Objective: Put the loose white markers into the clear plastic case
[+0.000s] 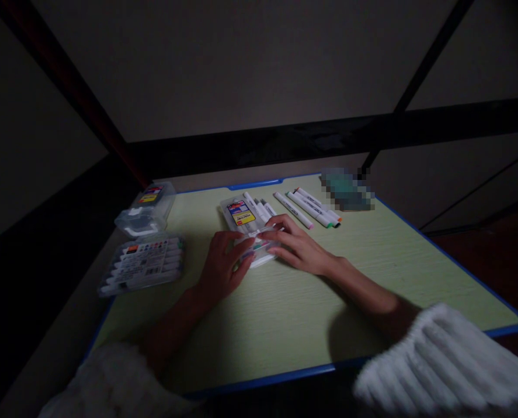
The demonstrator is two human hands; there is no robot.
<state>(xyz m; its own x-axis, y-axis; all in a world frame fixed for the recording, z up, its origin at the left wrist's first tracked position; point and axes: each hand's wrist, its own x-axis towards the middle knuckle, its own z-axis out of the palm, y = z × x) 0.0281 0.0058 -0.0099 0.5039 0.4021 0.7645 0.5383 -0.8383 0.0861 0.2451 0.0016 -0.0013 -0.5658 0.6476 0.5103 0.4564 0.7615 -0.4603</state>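
A clear plastic case (238, 212) is placed around the middle of the table (259, 325), towards its far side, where its near part is clamped between the fingers and thumbs of both hands, the left hand (221, 266) gripping from the left and the right hand (303, 248) from the right. Through the plastic of that near part, spots of pink and green are seen, though what they belong to cannot be told because the fingers lie over much of it. The far part is marked by a label in yellow, blue and red. Along its right side, white markers (250, 201) are laid, some with dark ends; their near ends are partly hidden by the right hand, and whether they lie in the case or beside it cannot be told. Farther right, a pink-ended marker (294, 211) is set slantwise on the table, and next to it a group of markers (314, 207) with green, orange and black ends is bunched close together. Beyond these, near the far right corner, a greenish object (347, 189) is blurred into blocks. At the left edge, a flat transparent box (145, 264) is filled with a row of white markers, and behind it another labelled case (151, 200) is set
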